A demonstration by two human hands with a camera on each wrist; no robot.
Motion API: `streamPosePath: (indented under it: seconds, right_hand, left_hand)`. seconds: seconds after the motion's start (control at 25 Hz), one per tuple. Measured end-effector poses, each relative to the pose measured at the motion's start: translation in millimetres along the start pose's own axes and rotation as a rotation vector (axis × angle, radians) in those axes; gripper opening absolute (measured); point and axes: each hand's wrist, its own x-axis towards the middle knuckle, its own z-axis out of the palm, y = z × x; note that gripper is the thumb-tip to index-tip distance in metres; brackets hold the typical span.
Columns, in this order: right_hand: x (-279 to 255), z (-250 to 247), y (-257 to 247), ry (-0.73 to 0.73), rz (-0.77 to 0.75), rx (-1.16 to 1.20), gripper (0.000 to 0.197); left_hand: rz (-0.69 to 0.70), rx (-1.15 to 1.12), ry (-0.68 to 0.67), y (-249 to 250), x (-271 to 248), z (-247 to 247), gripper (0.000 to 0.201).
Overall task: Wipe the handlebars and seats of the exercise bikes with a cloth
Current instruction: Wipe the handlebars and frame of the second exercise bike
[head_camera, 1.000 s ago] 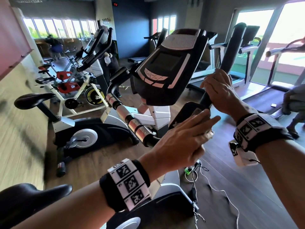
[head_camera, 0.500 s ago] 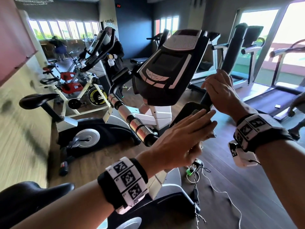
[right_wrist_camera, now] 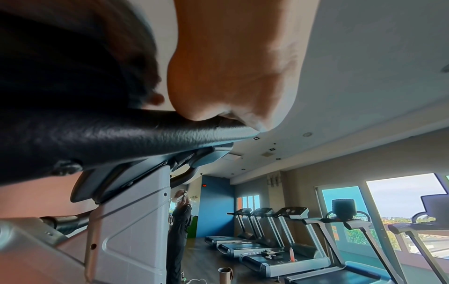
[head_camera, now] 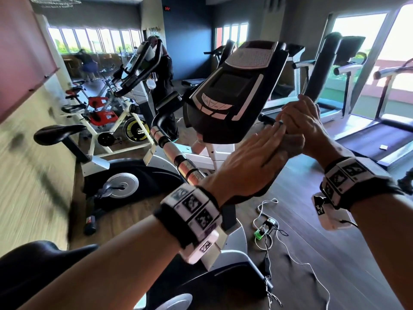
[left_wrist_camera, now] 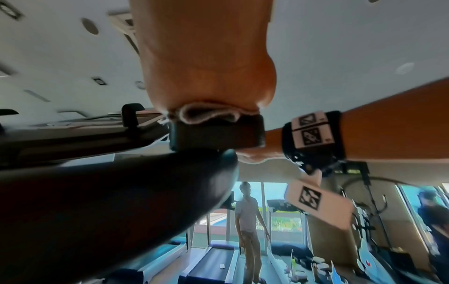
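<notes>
- Just below the console [head_camera: 234, 95] of the nearest exercise bike, both hands meet on its right handlebar [right_wrist_camera: 126, 132], a dark padded bar running up and away to the right.
- Left hand [head_camera: 252, 162] lies flat, fingers straight and together, pressing the cloth [head_camera: 288, 145] onto the bar; the left wrist view shows a pale folded edge of cloth [left_wrist_camera: 206, 115] squeezed between palm and grip.
- Right hand [head_camera: 299, 124] is wrapped round the same bar just above, fingers curled about it, and seems to steady it; its fingers also touch the cloth's far edge, though whether they pinch it I cannot tell.
- Step in hand, as I judge it: wiping the right handlebar, with the left handlebar [head_camera: 176, 155], its metal sensor bands showing, and the seat [head_camera: 24, 260] at near left yet to be done.
- To do it well, fold the cloth round the bar instead of pressing only on top, so the underside gets wiped too.
- Slide in long strokes along the bar's length, moving the steadying hand off each stretch so no patch is missed beneath it.
- Keep firm, even pressure; the textured padding probably holds sweat in its grain.
- Other bikes [head_camera: 107, 121] stand along the left wall, so the task looks far from finished.
</notes>
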Motion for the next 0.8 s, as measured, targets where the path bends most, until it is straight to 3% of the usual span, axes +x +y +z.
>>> streamPosePath:
  seconds: [0.04,0.12,0.28,0.36,0.6,0.8]
  right_hand:
    - [-3,-3,2,0.000,-0.075,0.004,0.039]
    - [-2,-3,8,-0.014,-0.054,0.034,0.038]
    - [-2,2,1,0.001,-0.007,0.056,0.032]
    - [0,-4,-5,-0.009,0.029,0.096,0.035]
    - [-1,-1,0,-0.073,0.102,0.124,0.041]
    - [-1,1,2,-0.052,0.120,0.123,0.042]
  left_hand:
    - [-0.077,-0.006,-0.006,2,11,0,0.057]
    - [-0.109,0.000,0.018,3,14,2,0.056]
    - [0.106,0.032,0.166,-11,-34,10,0.057]
    - [0.149,0.007,0.210,-19,-47,15,0.057]
    - [-0.094,-0.064,0.080,-17,-21,8,0.060]
    - [-0.035,0.004,0.086,-10,-39,8,0.059]
